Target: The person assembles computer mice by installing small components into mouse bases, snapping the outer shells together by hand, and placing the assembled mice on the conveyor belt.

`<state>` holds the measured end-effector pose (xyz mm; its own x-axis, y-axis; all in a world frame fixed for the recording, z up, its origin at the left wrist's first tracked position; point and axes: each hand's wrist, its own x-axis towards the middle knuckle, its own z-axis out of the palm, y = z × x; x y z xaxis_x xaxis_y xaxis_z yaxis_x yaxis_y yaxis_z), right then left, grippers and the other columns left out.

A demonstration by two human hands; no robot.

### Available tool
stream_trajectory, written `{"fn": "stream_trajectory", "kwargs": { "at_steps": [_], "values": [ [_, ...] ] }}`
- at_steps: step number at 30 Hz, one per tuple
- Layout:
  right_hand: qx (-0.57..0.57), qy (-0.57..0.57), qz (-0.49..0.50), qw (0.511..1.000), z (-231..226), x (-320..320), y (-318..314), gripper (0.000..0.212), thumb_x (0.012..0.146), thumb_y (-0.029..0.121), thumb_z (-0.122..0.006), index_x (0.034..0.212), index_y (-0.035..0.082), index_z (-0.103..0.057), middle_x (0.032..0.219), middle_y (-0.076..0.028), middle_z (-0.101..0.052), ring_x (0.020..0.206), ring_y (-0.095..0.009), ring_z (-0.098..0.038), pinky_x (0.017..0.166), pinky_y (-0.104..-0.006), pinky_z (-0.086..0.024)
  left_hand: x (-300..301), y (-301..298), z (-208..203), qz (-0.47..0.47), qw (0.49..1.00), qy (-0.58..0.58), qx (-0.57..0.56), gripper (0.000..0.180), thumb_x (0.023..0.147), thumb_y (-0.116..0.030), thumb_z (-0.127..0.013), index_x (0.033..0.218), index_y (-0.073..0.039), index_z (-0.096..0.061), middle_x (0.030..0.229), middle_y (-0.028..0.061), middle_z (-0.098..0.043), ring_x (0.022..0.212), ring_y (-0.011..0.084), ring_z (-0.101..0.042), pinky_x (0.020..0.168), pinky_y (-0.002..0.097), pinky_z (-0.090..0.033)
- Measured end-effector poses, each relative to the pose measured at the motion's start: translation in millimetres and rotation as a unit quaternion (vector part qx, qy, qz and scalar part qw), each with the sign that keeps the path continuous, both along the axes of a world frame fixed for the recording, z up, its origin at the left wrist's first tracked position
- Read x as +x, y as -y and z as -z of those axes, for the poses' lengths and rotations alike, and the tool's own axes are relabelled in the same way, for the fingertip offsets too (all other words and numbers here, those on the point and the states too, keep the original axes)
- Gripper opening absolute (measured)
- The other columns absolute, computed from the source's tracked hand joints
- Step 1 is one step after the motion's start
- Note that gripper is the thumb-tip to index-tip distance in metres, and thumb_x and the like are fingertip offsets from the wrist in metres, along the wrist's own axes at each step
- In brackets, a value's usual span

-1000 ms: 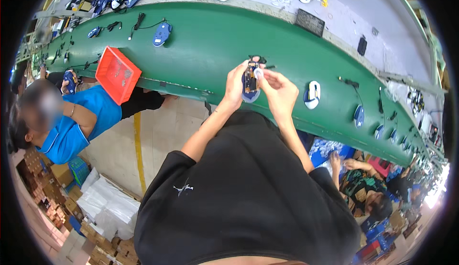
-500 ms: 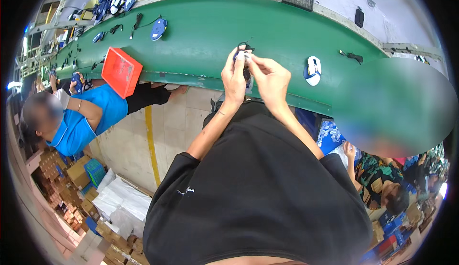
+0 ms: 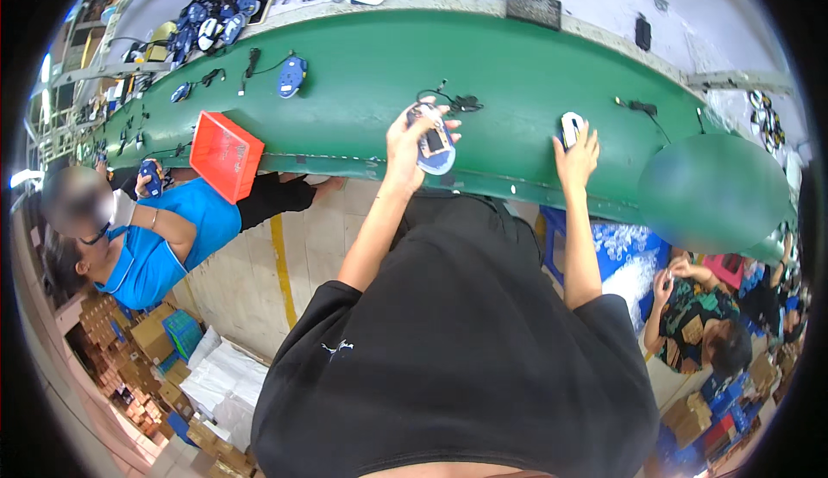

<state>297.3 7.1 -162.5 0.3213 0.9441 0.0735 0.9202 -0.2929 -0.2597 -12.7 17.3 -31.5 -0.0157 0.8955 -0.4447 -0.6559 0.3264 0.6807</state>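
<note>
My left hand [image 3: 405, 147] is wrapped round an opened computer mouse base [image 3: 438, 143], its blue-grey rim and inner parts facing up. A black cable [image 3: 464, 103] runs from it and lies bunched on the green belt just beyond. Out to the right, my right hand [image 3: 576, 164] has its thumb and fingers round a white mouse top shell [image 3: 570, 126] with dark markings, which rests on the belt. The hand covers the shell's near part.
An orange-red bin [image 3: 226, 157] leans at the green belt's [image 3: 362, 56] near edge, left. A blue mouse [image 3: 292, 76] lies beyond it. A black tray [image 3: 533, 8] and piled mouse parts [image 3: 211, 17] sit on the far ledge. Co-workers sit left [image 3: 168, 241] and right [image 3: 703, 323].
My hands were together on a small part at the middle. Now they are apart: the right has moved right to the white shell, and the left holds the opened mouse base, tilted into view.
</note>
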Motion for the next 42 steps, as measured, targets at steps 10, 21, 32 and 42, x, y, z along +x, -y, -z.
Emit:
{"fn": "stream_trajectory", "kwargs": {
  "at_steps": [10, 21, 32, 42],
  "values": [
    [0.000, -0.291, 0.001, 0.957, -60.6, -73.2, -0.4, 0.055, 0.090, 0.037, -0.060, 0.137, 0.011, -0.049, 0.105, -0.022, -0.064, 0.096, -0.036, -0.062, 0.085, -0.0413, -0.047, -11.1, -9.1, 5.3, 0.048, 0.996, -0.068, 0.018, 0.036, 0.095, -0.024, -0.052, 0.119, 0.003, -0.052, 0.104, 0.0163, -0.063, 0.090, 0.0291, -0.067, 0.076, 0.0406, -0.058],
    [0.036, -0.298, -0.303, 0.904, -139.2, -200.8, -14.8, 0.055, 0.081, 0.024, -0.069, 0.132, 0.011, -0.053, 0.114, -0.018, -0.058, 0.093, -0.035, -0.056, 0.085, -0.0423, -0.047, -13.0, -13.6, 5.7, 0.019, 0.992, 0.119, -0.038, 0.060, 0.098, -0.056, -0.032, 0.121, -0.004, -0.052, 0.115, 0.0103, -0.060, 0.106, 0.0215, -0.058, 0.097, 0.0372, -0.045],
    [-0.204, -0.661, -0.169, 0.702, -142.6, -171.8, -27.0, 0.076, 0.079, 0.026, -0.069, 0.141, 0.002, -0.033, 0.111, -0.016, -0.062, 0.090, -0.024, -0.065, 0.076, -0.0351, -0.052, -22.5, -16.3, -3.6, 0.008, 0.995, -0.081, 0.048, 0.052, 0.092, -0.014, -0.061, 0.137, 0.004, -0.043, 0.132, 0.0126, -0.053, 0.123, 0.0181, -0.048, 0.105, 0.0303, -0.035],
    [-0.095, -0.723, -0.097, 0.677, -164.8, -173.4, -7.8, 0.052, 0.092, 0.013, -0.061, 0.139, -0.002, -0.042, 0.102, -0.012, -0.065, 0.074, -0.018, -0.067, 0.064, -0.0256, -0.055, -27.3, -19.4, -17.8, 0.004, 0.989, -0.113, 0.090, 0.037, 0.087, -0.011, -0.068, 0.120, 0.002, -0.057, 0.107, 0.0112, -0.066, 0.089, 0.0150, -0.063, 0.083, 0.0291, -0.050]
  ]
}}
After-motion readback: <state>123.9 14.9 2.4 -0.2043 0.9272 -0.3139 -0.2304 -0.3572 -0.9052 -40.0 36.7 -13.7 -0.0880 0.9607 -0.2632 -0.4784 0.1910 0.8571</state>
